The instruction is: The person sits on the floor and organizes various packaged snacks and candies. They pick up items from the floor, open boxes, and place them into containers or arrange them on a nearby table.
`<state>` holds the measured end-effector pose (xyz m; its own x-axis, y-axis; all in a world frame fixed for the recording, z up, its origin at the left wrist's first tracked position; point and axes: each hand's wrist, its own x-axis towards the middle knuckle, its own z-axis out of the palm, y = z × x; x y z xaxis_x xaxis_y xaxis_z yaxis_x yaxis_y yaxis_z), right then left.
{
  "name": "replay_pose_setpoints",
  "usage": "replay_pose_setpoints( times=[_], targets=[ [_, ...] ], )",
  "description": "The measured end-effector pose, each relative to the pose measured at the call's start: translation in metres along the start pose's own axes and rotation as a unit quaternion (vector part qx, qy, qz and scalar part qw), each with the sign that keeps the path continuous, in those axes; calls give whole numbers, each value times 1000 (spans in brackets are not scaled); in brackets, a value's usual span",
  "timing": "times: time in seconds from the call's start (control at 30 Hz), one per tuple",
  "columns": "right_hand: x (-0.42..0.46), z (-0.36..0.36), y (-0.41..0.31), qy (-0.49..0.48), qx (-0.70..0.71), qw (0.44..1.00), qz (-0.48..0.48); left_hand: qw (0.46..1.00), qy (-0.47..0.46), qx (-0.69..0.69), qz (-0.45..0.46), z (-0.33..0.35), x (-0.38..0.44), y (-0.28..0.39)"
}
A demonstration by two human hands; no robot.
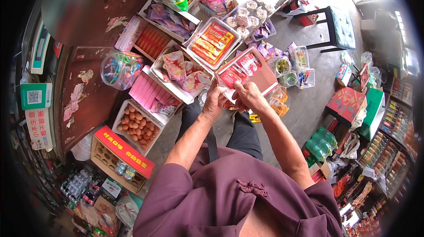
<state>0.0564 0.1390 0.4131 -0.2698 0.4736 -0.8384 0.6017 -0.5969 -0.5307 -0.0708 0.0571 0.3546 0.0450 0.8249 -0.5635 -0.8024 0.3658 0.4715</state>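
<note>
My left hand (213, 101) has its fingers closed at the near left edge of an open cardboard box (265, 82) that holds red-and-white packets (248, 64). My right hand (246, 96) is over the box's near edge, its fingers bent near a red packet (232, 77). Whitish material shows between the hands; which fingers grip it cannot be told. Just beyond the box lies a clear plastic tub (239, 38) of orange-red packets. To the left, a white carton (190, 96) holds pink-and-white packets (174, 65).
Eggs (137, 124) fill a tray at lower left, beside pink boxes (150, 87). A round jar (112, 71) stands farther left. On the floor to the right are small plastic tubs (299, 57), a dark stool (343, 28), a red box (346, 106) and green bottles (321, 144).
</note>
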Motion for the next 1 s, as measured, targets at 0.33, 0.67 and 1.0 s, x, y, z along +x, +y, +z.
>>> replay_pose_setpoints(
  times=[0.33, 0.67, 1.0],
  targets=[
    [24, 13, -8, -77, -28, 996, -26, 999, 24, 25, 8, -41, 14, -12],
    [-27, 2, 41, 66, 72, 989, -113, 993, 108, -9, 43, -84, -24, 12],
    [-32, -6, 97, -60, 138, 988, -14, 999, 48, -5, 2, -70, -25, -21]
  ],
)
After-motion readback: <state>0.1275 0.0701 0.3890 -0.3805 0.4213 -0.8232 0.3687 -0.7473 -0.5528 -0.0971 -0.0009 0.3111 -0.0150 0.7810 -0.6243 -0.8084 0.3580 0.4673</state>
